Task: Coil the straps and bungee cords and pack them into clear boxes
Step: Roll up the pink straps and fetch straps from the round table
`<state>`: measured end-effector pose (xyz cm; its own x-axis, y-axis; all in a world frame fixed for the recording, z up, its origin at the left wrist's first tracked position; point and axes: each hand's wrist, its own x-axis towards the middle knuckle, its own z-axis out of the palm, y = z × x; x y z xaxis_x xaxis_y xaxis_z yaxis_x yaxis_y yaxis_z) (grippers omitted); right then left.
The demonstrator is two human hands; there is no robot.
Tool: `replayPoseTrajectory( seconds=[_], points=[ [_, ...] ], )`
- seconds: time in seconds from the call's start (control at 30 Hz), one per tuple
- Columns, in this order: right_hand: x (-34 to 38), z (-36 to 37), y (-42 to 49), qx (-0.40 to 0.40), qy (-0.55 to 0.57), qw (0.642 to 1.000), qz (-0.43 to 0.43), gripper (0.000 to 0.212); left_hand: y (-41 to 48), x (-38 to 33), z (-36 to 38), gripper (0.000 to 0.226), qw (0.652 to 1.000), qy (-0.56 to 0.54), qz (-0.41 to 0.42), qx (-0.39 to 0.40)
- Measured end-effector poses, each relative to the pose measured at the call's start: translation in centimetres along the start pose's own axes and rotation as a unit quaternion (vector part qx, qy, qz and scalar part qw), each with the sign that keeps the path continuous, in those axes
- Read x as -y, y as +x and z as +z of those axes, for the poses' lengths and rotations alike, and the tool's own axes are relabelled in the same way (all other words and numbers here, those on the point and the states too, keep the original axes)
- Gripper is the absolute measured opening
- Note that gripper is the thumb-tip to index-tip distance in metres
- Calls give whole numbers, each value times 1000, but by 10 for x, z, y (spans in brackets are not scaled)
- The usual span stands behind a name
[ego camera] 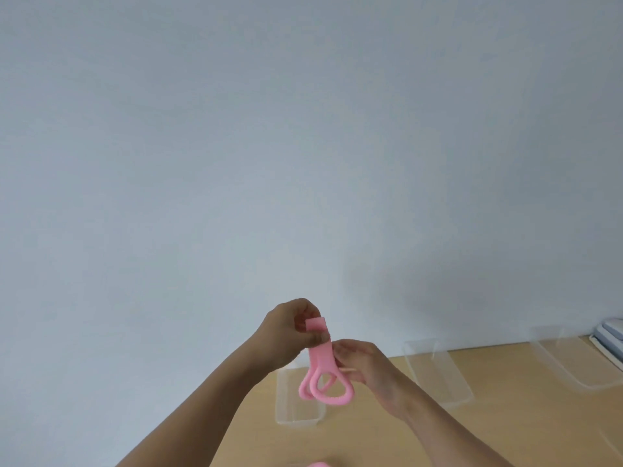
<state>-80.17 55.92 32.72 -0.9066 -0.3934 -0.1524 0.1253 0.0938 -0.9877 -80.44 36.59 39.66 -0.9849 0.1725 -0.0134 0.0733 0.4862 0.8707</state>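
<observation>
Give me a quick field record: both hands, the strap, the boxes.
left hand: pinches top end of pink strap
right hand: holds the strap lower down
pink strap: looped, held above table
clear boxes: near box, middle box, right box, all on table, no contents seen
bottom edge: another pink piece, cut off

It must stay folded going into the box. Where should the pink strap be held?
Probably pinch the pink strap on its flat doubled stretch just above the two hanging loops, from the right, by the right hand; the layers lie together there.
</observation>
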Motion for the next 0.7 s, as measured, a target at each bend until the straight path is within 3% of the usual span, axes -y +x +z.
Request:
replayPoseTrajectory(
  seconds=[0.1,0.27,0.37,0.53,0.7],
  points=[
    [-18,-1,-1,53,30,998,30,60,-2,-2,-3,16,992,-116,-29,-44],
    [-52,2,-8,52,38,996,59,33,-13,24,-1,23,965,-203,-105,-126],
    [-73,8,-12,8,56,992,117,20,-28,61,4,27,954,-177,-181,-159],
    [-120,21,-28,-5,-2,973,232,38,-78,130,27,35,932,-104,-333,-98],
    [-164,41,-40,-14,-40,963,267,42,-123,180,62,31,907,-74,-397,-117]
  ],
)
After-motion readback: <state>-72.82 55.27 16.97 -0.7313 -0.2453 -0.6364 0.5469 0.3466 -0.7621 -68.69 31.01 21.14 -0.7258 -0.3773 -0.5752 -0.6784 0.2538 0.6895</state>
